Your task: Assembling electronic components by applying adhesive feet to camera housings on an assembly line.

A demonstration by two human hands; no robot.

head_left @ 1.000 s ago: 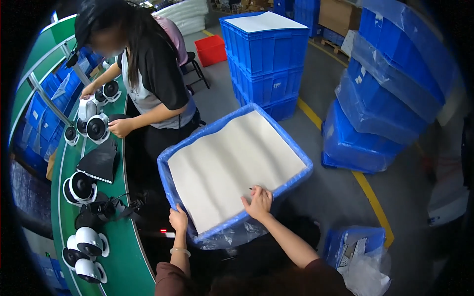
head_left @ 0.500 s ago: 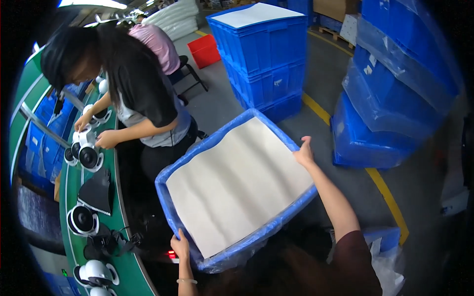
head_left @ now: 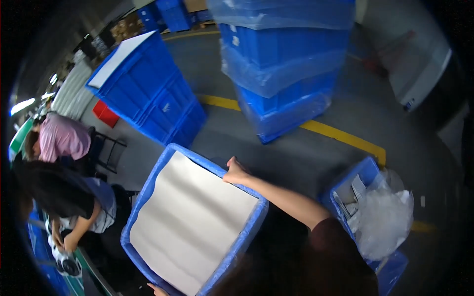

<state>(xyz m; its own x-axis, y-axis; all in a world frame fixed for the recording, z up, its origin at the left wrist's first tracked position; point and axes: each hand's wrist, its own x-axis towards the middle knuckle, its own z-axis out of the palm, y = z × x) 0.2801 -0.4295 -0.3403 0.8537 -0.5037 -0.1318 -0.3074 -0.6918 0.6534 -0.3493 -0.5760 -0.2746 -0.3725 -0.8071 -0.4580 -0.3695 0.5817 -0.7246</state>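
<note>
While right hand [head_left: 237, 172] clamps right-side rim of blue crate [head_left: 198, 161], left hand's [head_left: 157, 290] fingers unclear.

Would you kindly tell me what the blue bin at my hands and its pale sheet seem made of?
The blue bin seems plastic, its shiny, crinkled rim suggesting a film lining. The pale sheet may be card or thin foam: matte, smooth, gently wavy.

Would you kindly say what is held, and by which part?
The blue bin, by its rim: right hand at upper right, left hand apparently lower left.
</note>
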